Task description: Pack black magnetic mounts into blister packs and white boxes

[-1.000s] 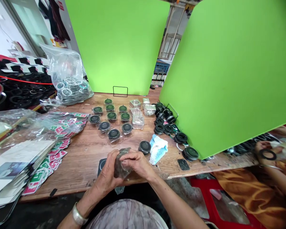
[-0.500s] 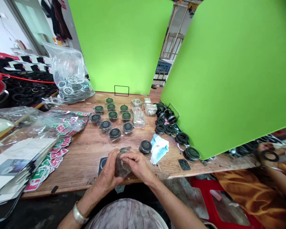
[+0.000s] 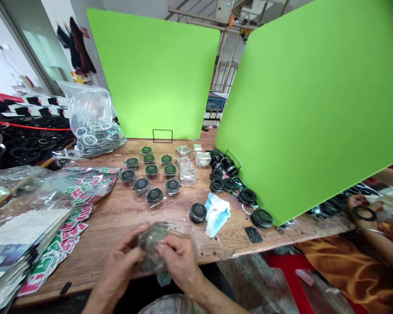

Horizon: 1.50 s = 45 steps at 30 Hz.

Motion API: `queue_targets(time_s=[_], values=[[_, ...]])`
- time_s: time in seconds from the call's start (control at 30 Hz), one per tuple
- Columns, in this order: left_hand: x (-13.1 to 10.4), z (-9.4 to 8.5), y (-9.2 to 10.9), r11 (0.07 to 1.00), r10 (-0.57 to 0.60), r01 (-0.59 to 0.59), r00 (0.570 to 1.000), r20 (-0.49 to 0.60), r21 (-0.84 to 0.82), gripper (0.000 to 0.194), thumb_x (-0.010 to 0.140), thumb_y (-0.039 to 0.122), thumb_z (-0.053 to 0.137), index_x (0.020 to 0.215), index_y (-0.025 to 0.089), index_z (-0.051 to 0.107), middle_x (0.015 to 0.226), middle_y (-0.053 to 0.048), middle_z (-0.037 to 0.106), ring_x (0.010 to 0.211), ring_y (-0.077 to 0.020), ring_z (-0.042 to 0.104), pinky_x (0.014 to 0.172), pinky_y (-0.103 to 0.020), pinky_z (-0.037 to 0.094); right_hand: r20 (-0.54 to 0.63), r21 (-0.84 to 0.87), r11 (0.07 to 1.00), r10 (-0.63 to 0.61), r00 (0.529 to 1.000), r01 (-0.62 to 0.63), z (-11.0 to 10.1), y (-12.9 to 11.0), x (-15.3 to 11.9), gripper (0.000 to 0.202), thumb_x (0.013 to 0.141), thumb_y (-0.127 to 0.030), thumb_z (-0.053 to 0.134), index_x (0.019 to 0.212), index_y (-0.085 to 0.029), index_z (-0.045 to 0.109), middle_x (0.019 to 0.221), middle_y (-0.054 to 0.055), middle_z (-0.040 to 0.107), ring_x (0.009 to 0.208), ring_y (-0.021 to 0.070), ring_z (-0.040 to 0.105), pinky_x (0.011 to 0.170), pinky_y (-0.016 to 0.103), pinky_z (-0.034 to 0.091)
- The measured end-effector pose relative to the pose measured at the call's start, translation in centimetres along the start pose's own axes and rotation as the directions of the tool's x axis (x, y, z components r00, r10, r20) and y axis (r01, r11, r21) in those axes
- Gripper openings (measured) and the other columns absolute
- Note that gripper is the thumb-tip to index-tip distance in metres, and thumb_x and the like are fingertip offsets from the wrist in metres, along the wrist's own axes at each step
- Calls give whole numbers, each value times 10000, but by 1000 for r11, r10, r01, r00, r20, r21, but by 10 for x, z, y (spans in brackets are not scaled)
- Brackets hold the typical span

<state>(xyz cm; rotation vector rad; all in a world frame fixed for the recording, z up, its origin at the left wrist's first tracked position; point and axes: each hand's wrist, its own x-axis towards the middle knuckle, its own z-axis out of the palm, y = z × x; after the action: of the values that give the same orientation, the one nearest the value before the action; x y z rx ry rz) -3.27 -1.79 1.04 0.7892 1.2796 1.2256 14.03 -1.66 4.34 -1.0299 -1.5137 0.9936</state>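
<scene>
Both hands (image 3: 180,256) clasp the clear plastic pack (image 3: 150,246), left of the cloth (image 3: 218,216); judged light, crushable, best held by its edges.

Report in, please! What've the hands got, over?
Left hand, right hand: both on clear plastic pack. Pack blurred, near table edge. Blue-white cloth off right, not blocking.

Left hand (image 3: 122,257) and right hand (image 3: 181,257) holding a blurred, probably plastic package (image 3: 150,246), black discs (image 3: 155,195) beyond

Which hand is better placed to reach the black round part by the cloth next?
Likely the right hand: it is nearer the black round part, while the left hand is farther left. Both touch the clear plastic package.
</scene>
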Motion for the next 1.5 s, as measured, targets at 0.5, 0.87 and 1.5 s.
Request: queue_targets(time_s=[0.5,0.87,1.5], values=[[5,16,-19,993,108,-115,967,233,19,551,569,288,803,1094,247,642,1325,-79,532,1247,-304,450,1037,-382,392,219,18,994,104,970,-111,8,26,20,18,716,-195,732,726,-198,746,707,-11,646,713,124,588,655,200,428],[-1,38,-1,960,265,-274,957,119,62,381,570,304,765,943,236,724,1206,-69,604,1231,-280,462,1052,-344,365,244,-484,837,-150,958,254,-1,8,9,152,813,-108,489,777,-162,626,738,15,599,673,126,521,614,222,390],[6,28,-13,995,83,-89,985,150,33,523,518,336,825,1018,252,695,1267,-79,588,1241,-312,462,1003,-370,432,166,-70,995,80,983,-69,-1,37,19,101,795,-243,655,749,-180,719,689,-8,649,670,112,596,610,184,439]])
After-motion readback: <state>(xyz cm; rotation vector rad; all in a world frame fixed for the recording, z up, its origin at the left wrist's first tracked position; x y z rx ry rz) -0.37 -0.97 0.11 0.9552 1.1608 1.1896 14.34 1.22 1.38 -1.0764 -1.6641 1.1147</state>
